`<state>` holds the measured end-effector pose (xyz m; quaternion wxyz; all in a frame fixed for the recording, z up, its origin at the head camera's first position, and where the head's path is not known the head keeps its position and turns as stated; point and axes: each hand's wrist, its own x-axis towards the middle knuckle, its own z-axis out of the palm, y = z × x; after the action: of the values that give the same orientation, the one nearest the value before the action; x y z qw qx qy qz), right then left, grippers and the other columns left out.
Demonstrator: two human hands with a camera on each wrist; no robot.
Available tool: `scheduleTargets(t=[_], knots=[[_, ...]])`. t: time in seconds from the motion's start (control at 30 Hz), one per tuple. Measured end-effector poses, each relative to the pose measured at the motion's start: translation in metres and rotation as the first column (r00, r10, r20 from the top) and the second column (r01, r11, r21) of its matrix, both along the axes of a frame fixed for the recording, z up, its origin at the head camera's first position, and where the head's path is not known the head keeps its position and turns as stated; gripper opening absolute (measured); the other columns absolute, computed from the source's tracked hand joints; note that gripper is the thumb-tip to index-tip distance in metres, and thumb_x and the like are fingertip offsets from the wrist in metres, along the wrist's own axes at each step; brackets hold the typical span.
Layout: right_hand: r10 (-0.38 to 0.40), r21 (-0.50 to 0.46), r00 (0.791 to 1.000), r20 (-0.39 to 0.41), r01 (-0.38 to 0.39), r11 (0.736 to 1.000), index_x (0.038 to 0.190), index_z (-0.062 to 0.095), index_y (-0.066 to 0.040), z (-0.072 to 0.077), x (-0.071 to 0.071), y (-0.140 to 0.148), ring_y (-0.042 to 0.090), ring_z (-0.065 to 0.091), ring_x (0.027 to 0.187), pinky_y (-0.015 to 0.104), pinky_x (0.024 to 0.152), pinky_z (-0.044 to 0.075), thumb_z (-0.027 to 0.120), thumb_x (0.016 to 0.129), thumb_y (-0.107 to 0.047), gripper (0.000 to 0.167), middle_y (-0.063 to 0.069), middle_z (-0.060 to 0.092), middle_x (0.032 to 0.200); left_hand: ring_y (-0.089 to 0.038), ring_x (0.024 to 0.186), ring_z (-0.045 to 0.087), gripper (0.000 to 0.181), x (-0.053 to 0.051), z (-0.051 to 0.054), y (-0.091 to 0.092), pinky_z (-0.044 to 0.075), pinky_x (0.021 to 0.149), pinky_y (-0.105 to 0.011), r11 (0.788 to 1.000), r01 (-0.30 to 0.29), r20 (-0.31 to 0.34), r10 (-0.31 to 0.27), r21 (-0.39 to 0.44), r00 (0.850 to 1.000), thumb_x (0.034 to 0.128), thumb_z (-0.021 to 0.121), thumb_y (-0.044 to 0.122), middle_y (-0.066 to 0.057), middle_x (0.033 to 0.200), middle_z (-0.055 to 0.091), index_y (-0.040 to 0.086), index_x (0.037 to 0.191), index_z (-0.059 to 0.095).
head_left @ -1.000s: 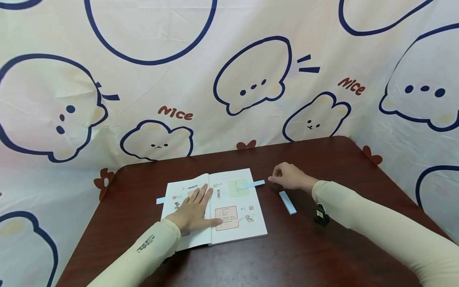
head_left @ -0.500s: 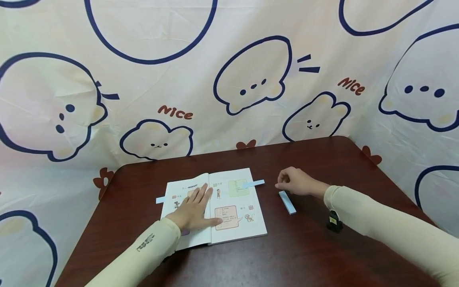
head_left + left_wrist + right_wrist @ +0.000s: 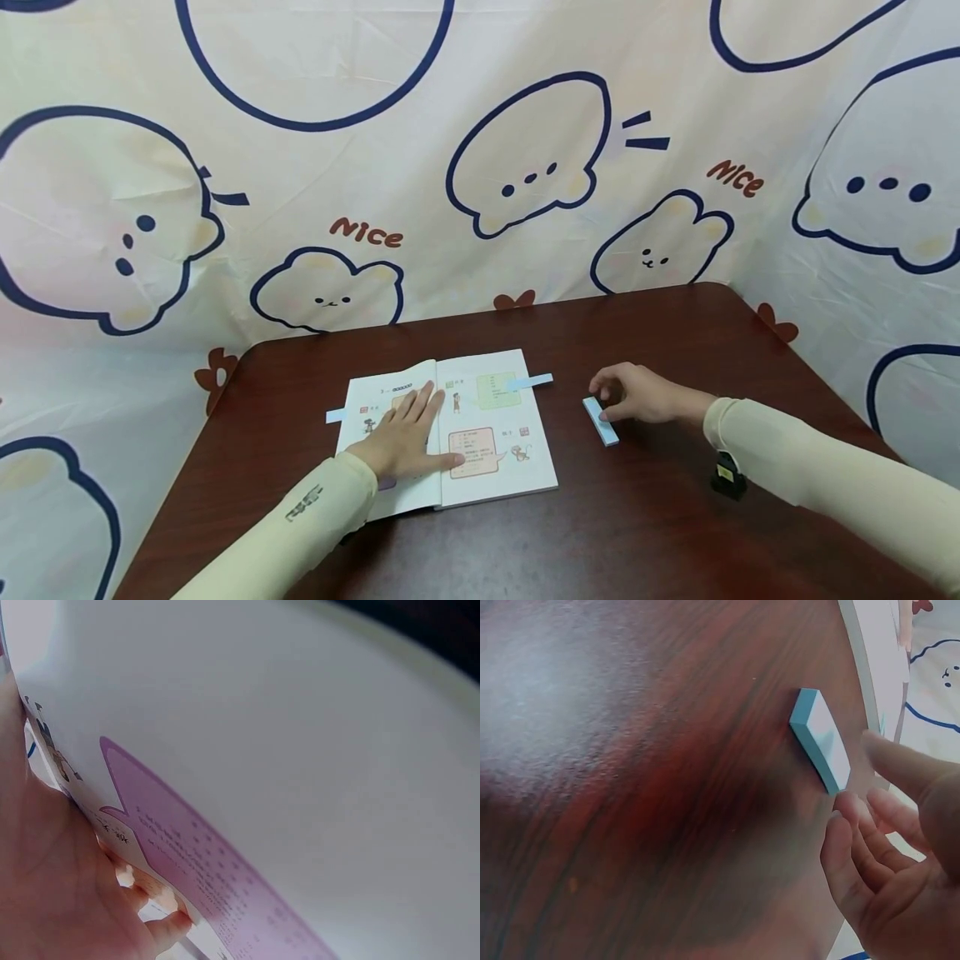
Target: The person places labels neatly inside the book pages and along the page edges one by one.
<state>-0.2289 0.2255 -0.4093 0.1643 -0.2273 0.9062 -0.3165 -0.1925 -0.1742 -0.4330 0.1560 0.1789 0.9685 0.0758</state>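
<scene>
An open book (image 3: 506,492) with printed pictures lies on the table. My left hand (image 3: 401,440) rests flat across its middle, fingers spread; in the left wrist view the hand (image 3: 67,885) lies along a page with a purple speech bubble (image 3: 180,840). One light blue paper strip (image 3: 534,382) sticks out past the right page's edge, another strip (image 3: 335,416) past the left. Right of the book lies a small pad of light blue sticky notes (image 3: 604,429). My right hand (image 3: 637,393) hovers at this pad, thumb and fingers apart, loosely curved; the right wrist view shows the pad (image 3: 825,742) just beyond the fingertips.
The dark brown wooden table (image 3: 675,517) has rounded back corners. Behind it and along the sides hangs a pale cloth (image 3: 420,192) with cartoon drawings. A small black device (image 3: 727,477) sits under the right sleeve.
My right hand has moved right and toward me, from beside the book's blue strip to the sticky note pad, its thumb and fingers parting. My left hand and the book stay put.
</scene>
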Motion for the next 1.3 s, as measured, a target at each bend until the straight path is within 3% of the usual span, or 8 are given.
scheduleTargets(t=[0.37,0.5,0.8,1.03,1.17,1.3], knots=[[0.065,-0.030,0.997,0.049,-0.064,0.998,0.131,0.062,0.000,-0.012,0.006,0.005,0.014,0.053,0.065,0.025,0.061,0.050,0.082,0.084,-0.013,0.053,0.018,0.060,0.115,-0.038,0.159,0.009,0.113,0.001,0.000,-0.001,0.020,0.122,-0.063,1.000,0.006,0.010,-0.006,-0.001,1.000,0.0853,0.054,0.079,-0.011,0.173,0.000,0.011,0.164,0.009],[0.079,-0.046,0.996,0.033,-0.077,0.996,0.130,0.062,0.001,-0.014,0.008,0.005,0.012,0.052,0.066,0.025,0.061,0.049,0.083,0.084,-0.014,0.053,0.018,0.060,0.114,-0.039,0.159,0.009,0.113,0.002,0.000,-0.001,0.020,0.123,-0.063,1.000,0.006,0.012,-0.006,0.003,1.000,0.0855,0.054,0.078,-0.012,0.173,0.001,0.010,0.164,0.010],[0.026,-0.038,0.999,-0.026,-0.027,0.999,0.125,0.065,-0.003,-0.021,0.009,0.006,0.013,0.051,0.069,0.025,0.062,0.048,0.085,0.081,-0.015,0.049,0.013,0.059,0.109,-0.038,0.159,0.008,0.113,0.003,0.002,0.001,0.020,0.123,-0.063,1.000,-0.002,0.008,0.002,0.000,1.000,0.0852,0.055,0.079,-0.012,0.173,0.001,0.010,0.164,0.010],[0.012,-0.034,0.998,-0.066,-0.015,0.999,0.122,0.067,-0.004,-0.023,0.007,0.004,0.014,0.053,0.074,0.024,0.065,0.048,0.080,0.086,-0.017,0.040,0.010,0.062,0.105,-0.039,0.159,0.008,0.113,0.001,0.002,0.000,0.020,0.123,-0.063,1.000,0.006,0.000,-0.006,0.006,1.000,0.0856,0.055,0.078,-0.012,0.173,0.000,0.011,0.164,0.009],[0.006,0.018,0.994,-0.113,-0.004,1.000,0.119,0.069,-0.007,-0.021,0.006,0.002,0.013,0.054,0.080,0.026,0.069,0.049,0.076,0.091,-0.021,0.033,0.006,0.066,0.103,-0.039,0.159,0.008,0.113,0.000,0.001,-0.001,0.019,0.123,-0.064,1.000,0.012,-0.003,-0.012,0.010,1.000,0.0853,0.054,0.079,-0.012,0.173,0.000,0.010,0.164,0.009],[0.007,0.150,0.976,-0.217,0.027,0.988,0.119,0.071,-0.012,-0.020,0.008,-0.003,0.010,0.058,0.087,0.029,0.075,0.050,0.072,0.094,-0.027,0.029,0.000,0.070,0.104,-0.040,0.159,0.008,0.114,0.000,0.000,-0.001,0.018,0.123,-0.064,1.000,0.015,0.001,-0.015,0.013,1.000,0.0847,0.053,0.080,-0.013,0.173,0.001,0.009,0.164,0.010]])
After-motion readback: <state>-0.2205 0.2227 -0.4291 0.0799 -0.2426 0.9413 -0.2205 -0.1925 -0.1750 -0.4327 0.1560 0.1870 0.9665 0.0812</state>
